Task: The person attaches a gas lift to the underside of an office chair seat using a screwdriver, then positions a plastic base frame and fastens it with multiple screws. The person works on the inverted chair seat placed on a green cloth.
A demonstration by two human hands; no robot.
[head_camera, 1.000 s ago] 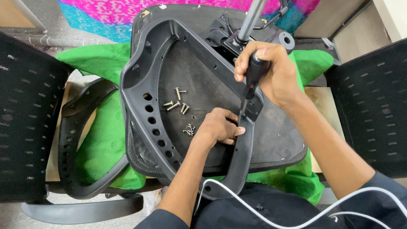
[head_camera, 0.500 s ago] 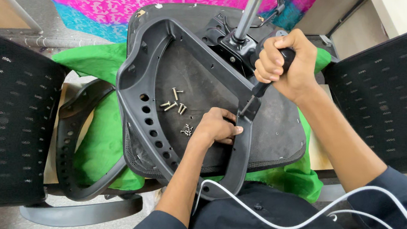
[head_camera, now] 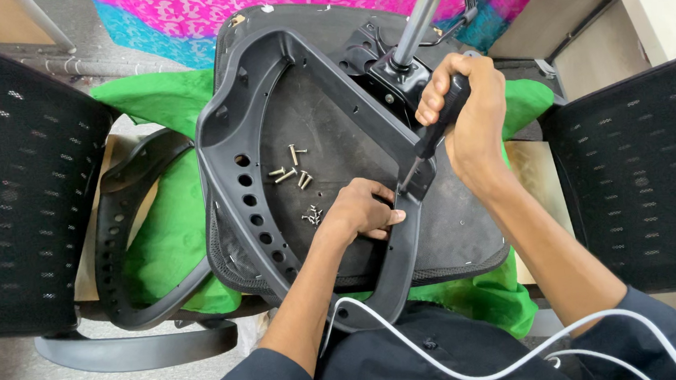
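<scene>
An upturned black chair seat (head_camera: 323,117) lay across a green cloth (head_camera: 168,231), and everything else sat around it. On the seat's underside rested a black plastic armrest frame (head_camera: 260,65), a looped piece whose near end reached down toward the person's lap. The right hand (head_camera: 467,111) was wrapped tight in a full fist around the black handle of a screwdriver (head_camera: 430,136), whose tip met the frame's inner arm near the middle of the seat. The left hand (head_camera: 361,210) lay just beside that tip, fingers curled and pressing on the frame's arm, holding it against the seat; whether it pinched anything small could not be told. A scatter of loose screws (head_camera: 291,170) lay on the seat inside the loop of the frame, left of the left hand. A metal gas-lift column (head_camera: 420,17) rose from the seat's far side. Black mesh chair backs (head_camera: 14,171) stood on either side of the seat, and a white cable (head_camera: 454,369) trailed across the lap below it.
</scene>
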